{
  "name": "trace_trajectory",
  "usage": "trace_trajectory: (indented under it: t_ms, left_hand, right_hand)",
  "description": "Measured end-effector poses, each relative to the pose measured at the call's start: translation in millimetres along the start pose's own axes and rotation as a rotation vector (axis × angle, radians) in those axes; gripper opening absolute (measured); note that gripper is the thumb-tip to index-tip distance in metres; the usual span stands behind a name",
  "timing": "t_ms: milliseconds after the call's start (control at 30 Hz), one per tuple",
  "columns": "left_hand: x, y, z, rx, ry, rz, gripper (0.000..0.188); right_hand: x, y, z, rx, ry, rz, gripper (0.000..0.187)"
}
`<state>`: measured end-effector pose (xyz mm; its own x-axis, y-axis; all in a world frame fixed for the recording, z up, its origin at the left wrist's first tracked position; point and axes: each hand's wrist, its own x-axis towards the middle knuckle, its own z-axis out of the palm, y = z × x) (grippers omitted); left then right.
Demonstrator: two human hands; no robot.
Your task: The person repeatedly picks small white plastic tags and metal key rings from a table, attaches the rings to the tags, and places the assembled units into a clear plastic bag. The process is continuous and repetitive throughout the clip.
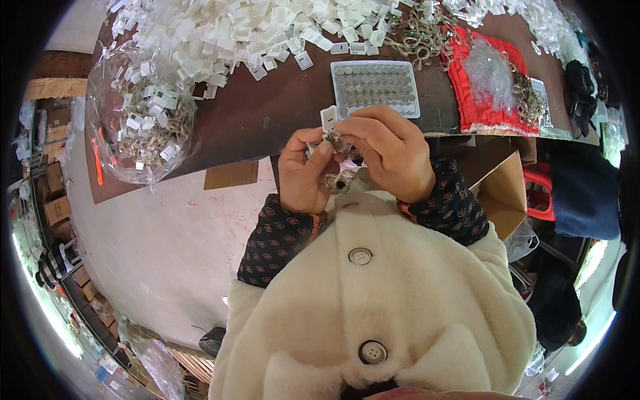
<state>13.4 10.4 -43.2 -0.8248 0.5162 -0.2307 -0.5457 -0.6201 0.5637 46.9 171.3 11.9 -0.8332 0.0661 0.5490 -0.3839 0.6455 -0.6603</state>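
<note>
Close to my chest, at the table's front edge, both hands meet around a small white plastic case (329,118) with a dark slot in its face. My left hand (305,172) is closed, thumb and fingers pinching at the case's lower end. From the other side my right hand (395,155) pinches the same spot with its fingertips. A tangled beige cord bundle (341,180) hangs below the fingers, partly hidden by them. Just beyond the hands lies a clear tray (415,93) with rows of round silver discs, like button cells.
A big heap of white plastic cases (247,33) covers the back of the brown table (233,127). At left sits a clear bag (150,123) of cases and cord bundles. More cord bundles (423,37) lie behind the tray. A red cloth (467,100) holds clear plastic bits at right.
</note>
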Motion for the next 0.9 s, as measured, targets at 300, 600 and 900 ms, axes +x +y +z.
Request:
trace_trajectory:
  t_ms: [300, 600, 900]
  left_hand:
    - [2.8, -2.8, -6.8, -0.036, -0.001, -0.080, 0.018]
    - [5.1, -2.3, -8.7, -0.061, 0.019, -0.099, 0.017]
    - [6.2, -2.8, -7.4, -0.038, 0.047, -0.107, 0.016]
  right_hand:
    - [-1.1, 16.2, 7.0, -0.082, 0.004, -0.217, 0.027]
    - [-4.6, 21.5, 11.5, -0.023, -0.035, -0.139, 0.027]
    - [-4.3, 25.9, 11.6, -0.096, -0.040, -0.206, 0.023]
